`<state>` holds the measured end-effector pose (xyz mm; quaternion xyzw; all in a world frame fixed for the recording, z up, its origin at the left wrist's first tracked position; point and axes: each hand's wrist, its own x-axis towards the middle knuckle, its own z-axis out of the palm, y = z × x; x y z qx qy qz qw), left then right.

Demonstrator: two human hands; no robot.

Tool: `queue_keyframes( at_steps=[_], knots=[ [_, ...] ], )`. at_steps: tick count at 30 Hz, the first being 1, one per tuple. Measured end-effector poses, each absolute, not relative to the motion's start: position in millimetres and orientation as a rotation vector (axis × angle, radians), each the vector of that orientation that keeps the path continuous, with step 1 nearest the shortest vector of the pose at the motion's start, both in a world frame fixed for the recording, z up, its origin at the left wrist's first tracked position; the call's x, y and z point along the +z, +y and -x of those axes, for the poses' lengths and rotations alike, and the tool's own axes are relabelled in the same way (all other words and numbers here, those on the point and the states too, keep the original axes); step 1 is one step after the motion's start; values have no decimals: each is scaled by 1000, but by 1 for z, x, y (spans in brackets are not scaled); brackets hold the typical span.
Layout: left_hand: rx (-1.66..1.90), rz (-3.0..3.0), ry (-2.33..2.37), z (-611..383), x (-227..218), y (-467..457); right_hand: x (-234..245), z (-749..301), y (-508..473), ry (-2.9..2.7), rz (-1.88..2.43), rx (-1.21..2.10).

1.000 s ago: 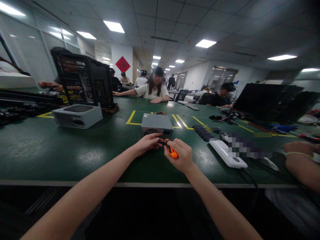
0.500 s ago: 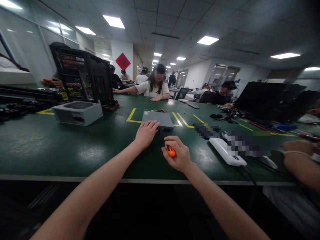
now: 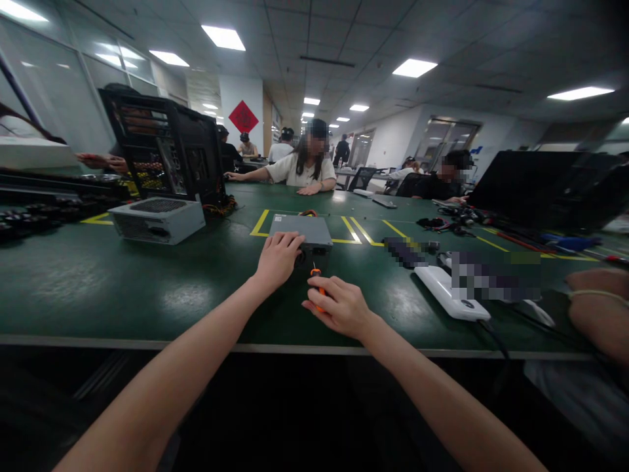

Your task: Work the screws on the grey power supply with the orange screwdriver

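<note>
A grey metal power supply unit (image 3: 307, 229) lies on the green table, its front face with a socket turned towards me. My left hand (image 3: 279, 259) holds it by its left front edge, fingers laid over the top; the thumb is hidden. My right hand (image 3: 341, 305) is closed around an orange and black screwdriver (image 3: 317, 274). Its thin shaft points forward at the lower front of the unit, just below the socket. Whether the tip touches the metal I cannot tell.
A second power supply (image 3: 157, 221) and an open black computer case (image 3: 167, 144) stand at left. To the right lie a white power bank (image 3: 449, 293) with a cable, tangled cables (image 3: 447, 224) and a dark monitor (image 3: 535, 187). Another person's arm (image 3: 599, 314) rests at far right.
My right hand has turned and shifted slightly left, bringing the screwdriver's shaft towards the unit's front. The unit and my left hand appear slightly further left in view.
</note>
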<state>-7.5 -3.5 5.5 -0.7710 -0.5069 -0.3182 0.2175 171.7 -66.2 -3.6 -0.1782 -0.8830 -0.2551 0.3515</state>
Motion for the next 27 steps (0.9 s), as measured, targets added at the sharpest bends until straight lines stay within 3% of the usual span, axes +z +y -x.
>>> queue_keyframes(
  at_steps=[18, 27],
  knots=[
    [-983, 2133, -1415, 15, 1, 7, -7, -166, -67, -2328, 570, -476],
    [-1023, 2144, -1416, 14, 0, 5, -3, -159, -67, -2384, 432, -653]
  ],
)
